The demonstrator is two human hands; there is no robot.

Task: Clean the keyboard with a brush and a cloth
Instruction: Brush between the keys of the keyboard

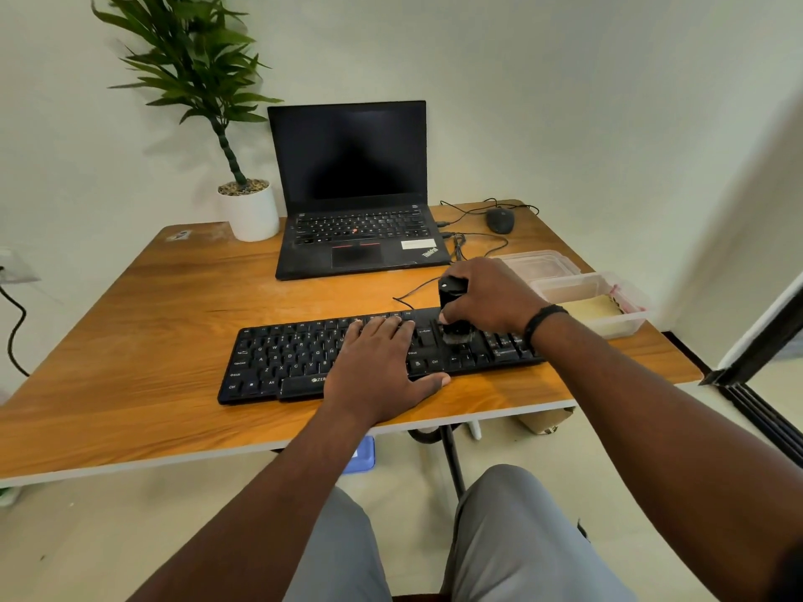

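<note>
So the black full-size wired keyboard [347,358] sits in the lower middle of the frame, pretty close to the near edge of the wooden desk [152,323] with its white edge band, just a thin strip of wood showing in front of it. The left hand [382,367] lies flat on the middle keys, fingers straight and spread, thumb hanging off the front edge of the board onto the wood. The right hand [486,297] has its fingers wrapped around a small black brush [454,312] held upright, bristles down on the keys right of centre, between the main block and the numpad. Loads of bare wood at the left of the frame; the right side is tighter, with two clear plastic tubs [582,293] just past the keyboard's right end near the desk's right edge, and something pale yellow in the nearer tub that could be the cloth, can't tell. Above the keyboard there's an open black laptop [352,197], screen dark, "ThinkPad" on the palm rest plus a white sticker I can't read. The keyboard's front shows "ZEB" before the hand covers the rest. A dark mouse [499,220] sits upper right, and a white potted plant [247,210] upper left.
</note>
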